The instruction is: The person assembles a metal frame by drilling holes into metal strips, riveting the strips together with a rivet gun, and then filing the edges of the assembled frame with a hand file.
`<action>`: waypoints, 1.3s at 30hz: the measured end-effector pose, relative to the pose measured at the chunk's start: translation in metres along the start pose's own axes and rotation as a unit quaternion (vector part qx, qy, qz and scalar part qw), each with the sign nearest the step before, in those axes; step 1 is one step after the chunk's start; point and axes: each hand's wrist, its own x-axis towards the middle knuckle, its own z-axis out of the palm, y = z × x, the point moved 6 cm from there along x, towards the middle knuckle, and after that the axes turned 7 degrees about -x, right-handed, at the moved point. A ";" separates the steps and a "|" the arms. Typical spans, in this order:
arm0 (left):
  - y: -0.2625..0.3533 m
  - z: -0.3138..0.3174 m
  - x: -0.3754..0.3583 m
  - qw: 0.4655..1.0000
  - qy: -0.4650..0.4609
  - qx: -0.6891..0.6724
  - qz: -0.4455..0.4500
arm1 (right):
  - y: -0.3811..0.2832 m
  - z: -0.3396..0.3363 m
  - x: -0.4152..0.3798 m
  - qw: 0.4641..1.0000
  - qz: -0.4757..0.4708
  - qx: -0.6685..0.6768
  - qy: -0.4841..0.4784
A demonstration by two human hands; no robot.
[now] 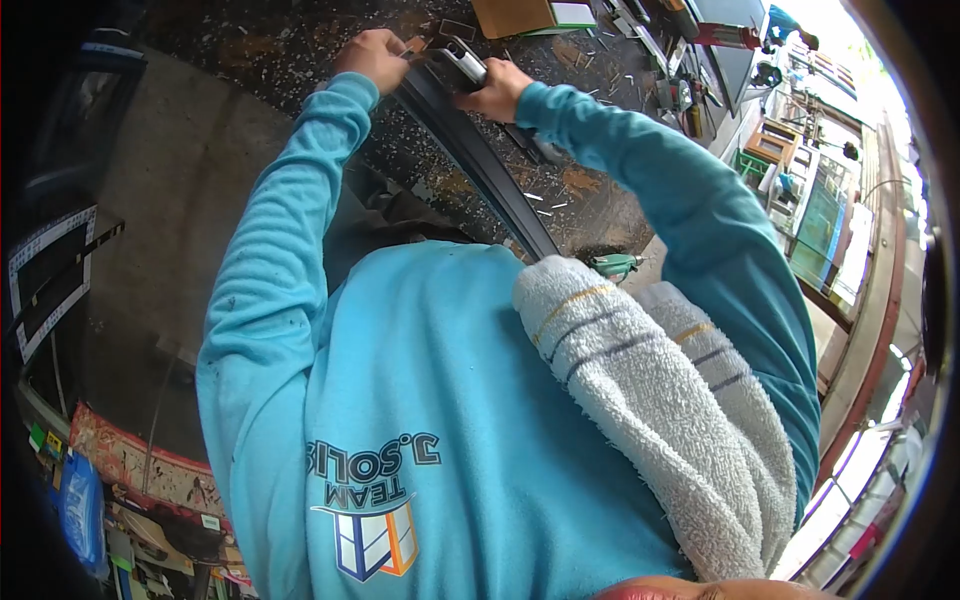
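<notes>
A long dark metal channel (475, 155) runs diagonally across the worktop toward my chest. At its far end, my left hand (372, 62) is closed, with a small orange-brown piece (415, 46) at its fingertips. My right hand (500, 90) is closed round a silver-and-black piece (462, 62) with a rounded end, held just over the right side of the channel's end. Its exact kind I cannot make out. Part of the right hand's grip is hidden behind the fingers. A white towel (650, 400) hangs over my right shoulder.
Light shavings litter the dark worktop (580, 215). A green tool (615, 265) lies near its close edge. Beyond are a brown-and-white box (515, 15), metal strips (640, 40) and a red-handled tool (725, 36). Framed glass panels (825, 215) stand at right.
</notes>
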 end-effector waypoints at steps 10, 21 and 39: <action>0.005 -0.005 -0.004 0.999 0.029 0.020 -0.019 | 0.010 -0.028 -0.014 0.924 -0.041 -0.321 -0.205; 0.002 0.000 -0.004 1.000 0.004 0.012 -0.015 | 0.016 0.002 -0.011 0.986 -0.010 0.052 -0.158; 0.099 -0.016 -0.082 0.972 0.085 -0.157 0.156 | 0.028 -0.052 -0.120 0.727 -0.086 0.673 -0.107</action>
